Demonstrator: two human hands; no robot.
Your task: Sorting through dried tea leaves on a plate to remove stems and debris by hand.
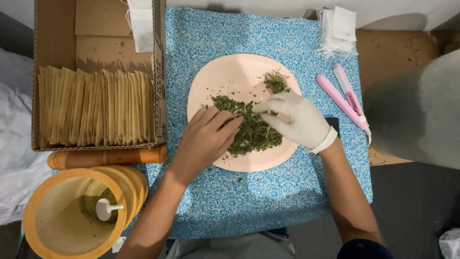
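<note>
Both hands were down on the pale pink plate (287,153), right in the thick of the dried green herbs (254,129) heaped at its middle. The bare left hand (206,139) lay across the near-left edge of the pile, fingers curled together and pressing into the leaves, though whether they pinched anything could not be told from above. The right hand (294,120), in a white glove, came in from the other side, its fingertips drawn together and touching the top of the heap, seemingly nipping a little of it. A smaller tuft of herbs (276,81) sat apart near the plate's far rim.

The plate rested on a blue speckled mat (239,201). Just to the right lay a pink clamp-like sealer tool (347,98), with a bundle of small white mesh bags (338,31) beyond it. On the left, an open cardboard box (52,52) held a tight row of tan paper sachets (96,108). In front of the box lay a wooden pestle (108,157), and nearer the person stood a wooden mortar (67,216) with a small white scoop (106,208) inside.
</note>
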